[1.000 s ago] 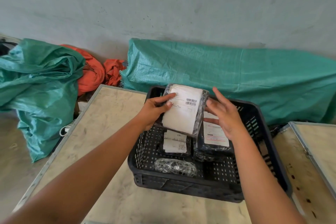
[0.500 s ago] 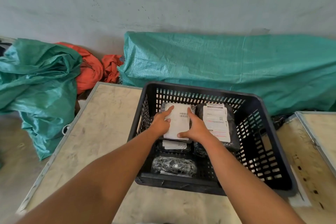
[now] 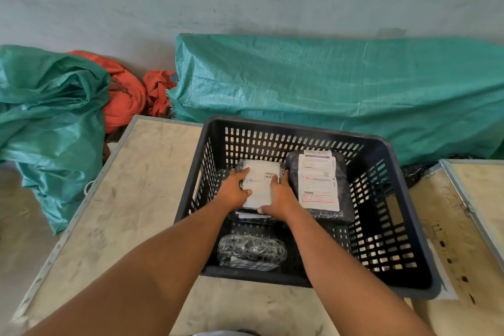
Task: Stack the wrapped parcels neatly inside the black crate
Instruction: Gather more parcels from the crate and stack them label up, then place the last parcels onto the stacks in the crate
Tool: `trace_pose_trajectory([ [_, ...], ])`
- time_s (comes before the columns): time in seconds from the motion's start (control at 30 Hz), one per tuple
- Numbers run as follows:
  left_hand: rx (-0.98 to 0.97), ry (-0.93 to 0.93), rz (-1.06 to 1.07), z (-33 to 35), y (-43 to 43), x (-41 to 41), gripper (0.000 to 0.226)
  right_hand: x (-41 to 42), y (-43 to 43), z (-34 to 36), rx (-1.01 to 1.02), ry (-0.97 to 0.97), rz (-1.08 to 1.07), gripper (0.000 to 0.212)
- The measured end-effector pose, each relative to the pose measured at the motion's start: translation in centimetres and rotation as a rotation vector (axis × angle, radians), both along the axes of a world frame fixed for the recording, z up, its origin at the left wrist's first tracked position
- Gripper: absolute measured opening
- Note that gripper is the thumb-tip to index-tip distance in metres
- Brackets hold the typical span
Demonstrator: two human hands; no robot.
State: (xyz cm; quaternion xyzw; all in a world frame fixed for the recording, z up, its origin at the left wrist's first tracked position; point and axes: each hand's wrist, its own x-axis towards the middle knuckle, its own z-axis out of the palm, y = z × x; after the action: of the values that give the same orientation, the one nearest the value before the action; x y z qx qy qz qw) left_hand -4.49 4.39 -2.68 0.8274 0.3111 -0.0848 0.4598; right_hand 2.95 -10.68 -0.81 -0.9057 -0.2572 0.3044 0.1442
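The black slatted crate (image 3: 409, 275) stands on a wooden table. Inside at the back left lies a parcel with a white label (image 3: 260, 183), resting on another parcel whose edge shows below it. My left hand (image 3: 234, 189) grips its left side and my right hand (image 3: 281, 195) grips its right side. To the right lies a larger black wrapped parcel (image 3: 317, 185) with a long shipping label. A clear-wrapped dark parcel (image 3: 252, 251) lies at the crate's front left.
The table (image 3: 131, 204) runs left of the crate; a second metal-edged table (image 3: 474, 199) stands on the right. Green tarpaulin bundles (image 3: 327, 84) and orange cloth (image 3: 125, 90) lie against the wall behind.
Both hands lowered the white-labelled parcel from above the rim down into the crate's back left, onto another parcel. The camera tilted further down over the crate.
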Motion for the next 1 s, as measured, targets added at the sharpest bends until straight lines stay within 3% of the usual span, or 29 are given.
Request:
trace_pose_trajectory([
  [0.2,0.045,0.000,0.016,0.2,-0.7,0.0,0.073,-0.3,0.1,0.5,-0.006,-0.078,0.001,0.119],
  [0.33,0.065,-0.056,0.017,2.1,-1.1,0.2,0.074,-0.3,-0.2,2.3,0.059,-0.126,0.007,0.095],
  [0.57,0.076,-0.206,-0.067,8.7,-0.1,-0.4,0.069,0.6,-3.8,5.5,0.284,-0.074,-0.013,0.071],
  [0.7,0.053,-0.183,-0.204,10.1,0.4,-3.3,0.062,0.5,-6.4,6.2,0.366,0.127,-0.021,0.066],
  [0.83,-0.014,-0.057,-0.366,9.9,-0.1,-6.3,0.061,-1.0,-8.0,5.8,0.303,0.387,0.069,0.058],
  [1.0,0.235,0.302,-0.730,8.1,-2.0,-8.3,0.082,-3.4,-7.9,4.7,0.146,0.440,0.273,0.059],
])
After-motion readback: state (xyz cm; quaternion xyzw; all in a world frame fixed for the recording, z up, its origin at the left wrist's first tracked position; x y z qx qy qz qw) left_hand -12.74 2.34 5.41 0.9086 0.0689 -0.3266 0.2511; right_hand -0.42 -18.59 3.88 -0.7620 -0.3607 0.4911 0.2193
